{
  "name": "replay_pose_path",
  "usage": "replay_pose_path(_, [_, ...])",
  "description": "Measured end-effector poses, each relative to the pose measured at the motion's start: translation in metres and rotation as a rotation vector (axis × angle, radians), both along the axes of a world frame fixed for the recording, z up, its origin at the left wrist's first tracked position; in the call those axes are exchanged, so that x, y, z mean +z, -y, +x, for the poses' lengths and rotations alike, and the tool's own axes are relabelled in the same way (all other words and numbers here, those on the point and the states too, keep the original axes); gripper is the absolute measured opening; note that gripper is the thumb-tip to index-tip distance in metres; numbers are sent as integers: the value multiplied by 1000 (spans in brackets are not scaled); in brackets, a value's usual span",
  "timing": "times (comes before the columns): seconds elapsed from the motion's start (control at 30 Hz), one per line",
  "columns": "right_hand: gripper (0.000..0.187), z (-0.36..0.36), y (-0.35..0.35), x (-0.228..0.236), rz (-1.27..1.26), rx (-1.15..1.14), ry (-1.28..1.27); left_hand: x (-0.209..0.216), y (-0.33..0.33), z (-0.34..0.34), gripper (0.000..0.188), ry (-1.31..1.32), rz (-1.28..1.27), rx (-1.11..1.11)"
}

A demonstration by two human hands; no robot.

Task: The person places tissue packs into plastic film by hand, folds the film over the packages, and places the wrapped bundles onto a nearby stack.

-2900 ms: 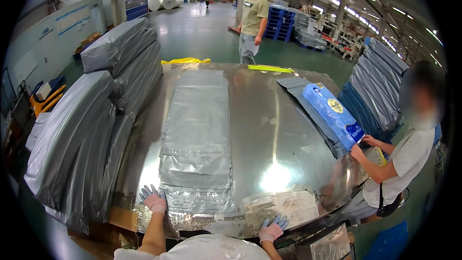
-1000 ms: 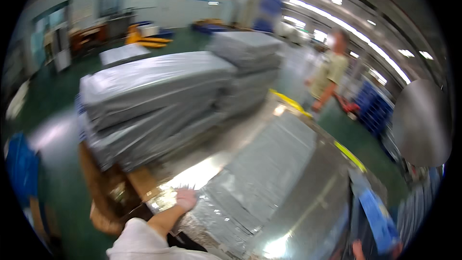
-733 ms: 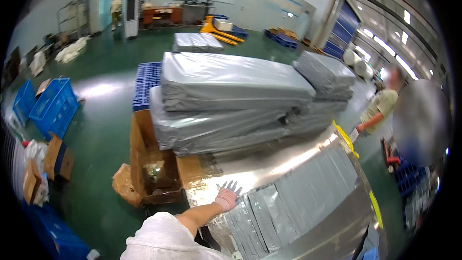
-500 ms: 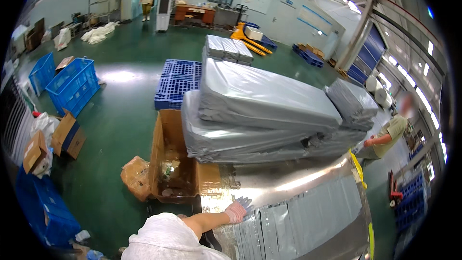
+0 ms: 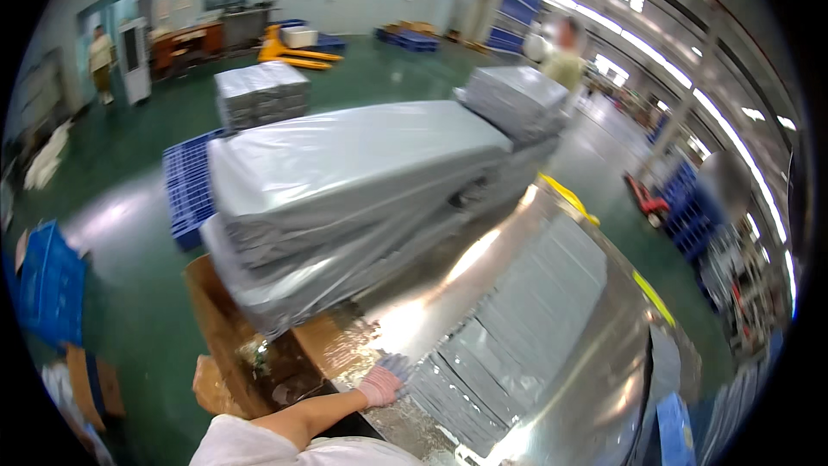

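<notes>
My left hand (image 5: 385,381), in a pink-and-white striped glove with greyish fingertips, lies on the metal tabletop (image 5: 470,267). Its fingers are stretched out, beside the near left end of a row of flat grey plastic bags (image 5: 526,319). The bags overlap in a long strip across the table. Beyond them rises a large stack of grey plastic-wrapped bundles (image 5: 371,155). My right hand does not show.
An open cardboard box (image 5: 211,302) stands against the table's left end. Blue crates (image 5: 52,285) and a blue pallet (image 5: 185,190) are on the floor. One person (image 5: 565,65) stands behind the stack, another (image 5: 101,60) near the doorway. A yellow pallet jack (image 5: 289,52) is farther back.
The view has swung to the right, so the table and stack sit farther left and more of the table's right end shows. My left hand stays flat by the bags' end.
</notes>
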State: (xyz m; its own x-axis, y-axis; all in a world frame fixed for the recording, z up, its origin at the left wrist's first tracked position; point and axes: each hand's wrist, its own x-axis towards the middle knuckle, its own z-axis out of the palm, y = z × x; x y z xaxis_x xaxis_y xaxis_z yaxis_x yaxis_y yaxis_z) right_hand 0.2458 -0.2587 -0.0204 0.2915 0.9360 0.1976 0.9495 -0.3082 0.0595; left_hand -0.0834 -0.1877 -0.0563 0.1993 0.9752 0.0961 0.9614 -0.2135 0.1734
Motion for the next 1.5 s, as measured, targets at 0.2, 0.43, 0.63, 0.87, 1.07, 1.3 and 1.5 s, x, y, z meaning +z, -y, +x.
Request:
replay_pose_path(0.2, [50,15,55,-14,31,-196,112,23,-5,3,61,25,-45,-67])
replay_pose_path(0.43, [51,16,97,-19,-219,-217,448,18,-1,-9,61,-10,-49,-72])
replay_pose_path(0.63, [62,49,103,-117,128,-558,47,17,-6,-10,62,-9,-78,-139])
replay_pose_path(0.87, [62,36,99,-119,111,-597,-23,7,1,-38,56,69,-42,-277])
replay_pose_path(1.07, [63,32,96,-125,166,-570,-20,8,21,-53,53,39,2,-285])
replay_pose_path(1.3, [63,2,85,-95,-232,-627,-96,11,24,-55,54,50,-27,-295])
replay_pose_path(1.5, [64,-63,60,11,-346,-636,-257,23,22,-56,53,57,-3,-301])
